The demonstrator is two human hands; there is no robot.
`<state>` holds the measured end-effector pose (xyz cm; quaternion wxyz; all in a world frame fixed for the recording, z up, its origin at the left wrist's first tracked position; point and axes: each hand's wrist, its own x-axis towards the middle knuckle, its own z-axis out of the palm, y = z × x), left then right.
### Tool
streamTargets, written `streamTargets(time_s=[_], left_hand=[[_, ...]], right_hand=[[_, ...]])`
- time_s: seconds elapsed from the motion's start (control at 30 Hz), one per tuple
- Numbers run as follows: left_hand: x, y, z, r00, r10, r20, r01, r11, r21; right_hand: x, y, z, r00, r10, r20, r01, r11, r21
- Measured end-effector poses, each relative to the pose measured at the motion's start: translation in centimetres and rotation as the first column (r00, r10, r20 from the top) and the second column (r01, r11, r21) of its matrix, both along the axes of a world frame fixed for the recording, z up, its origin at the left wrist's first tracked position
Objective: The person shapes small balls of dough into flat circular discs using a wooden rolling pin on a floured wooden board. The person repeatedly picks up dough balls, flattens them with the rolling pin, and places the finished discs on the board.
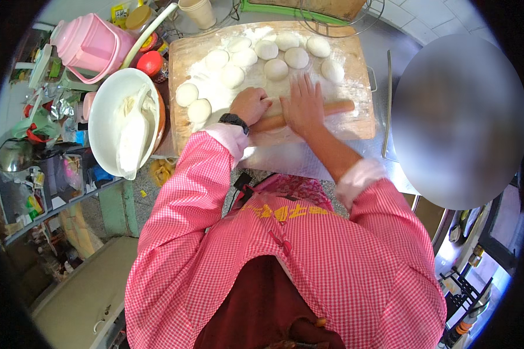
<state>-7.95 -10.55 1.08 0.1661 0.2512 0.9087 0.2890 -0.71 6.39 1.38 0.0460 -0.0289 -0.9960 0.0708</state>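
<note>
A wooden rolling pin [339, 107] lies slantwise near the front of a floured wooden board [361, 120]. My right hand [304, 104] lies flat across the pin's middle, palm down, with its fingers extended over the board. Close by, my left hand [250, 106] has curled fingers and rests at the pin's left part; whether it grips the pin cannot be told. Beyond both hands sit several round, flattened dough pieces [276, 70], and two more dough rounds [199, 111] are at the board's left. Loose white flour [209, 80] covers much of the board's left side.
Left of the board stands a white bowl [100, 126] with a white scoop-like tool [133, 135] and dough residue. A pink lidded bucket [89, 43], a red-lidded jar [149, 63] and a beige cup [198, 13] stand behind. A wire rack [343, 34] overhangs the board's back edge.
</note>
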Motion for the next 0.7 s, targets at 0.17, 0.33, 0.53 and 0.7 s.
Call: streamTargets(time_s=[0.17,0.33,0.53,0.7], left_hand=[[2.3,-1.7,-0.6,0.963,0.207,0.171,-0.230,0.965,0.127],[3.0,-1.6,0.3,0.976,0.211,0.053,-0.216,0.969,0.119],[0.2,0.1,1.1,0.996,0.034,-0.080,-0.032,0.999,0.032],[0.4,-1.5,-0.1,0.998,0.062,-0.030,-0.061,0.997,0.046]], right_hand=[[7.0,0.2,0.7,0.991,0.063,0.117,-0.064,0.998,0.003],[-0.4,-0.8,0.6,0.999,0.045,0.022,-0.045,0.999,0.027],[-5.6,-1.4,0.6,0.997,0.012,-0.070,-0.007,0.997,0.076],[2.4,-0.9,0.5,0.987,0.076,0.140,-0.082,0.996,0.033]])
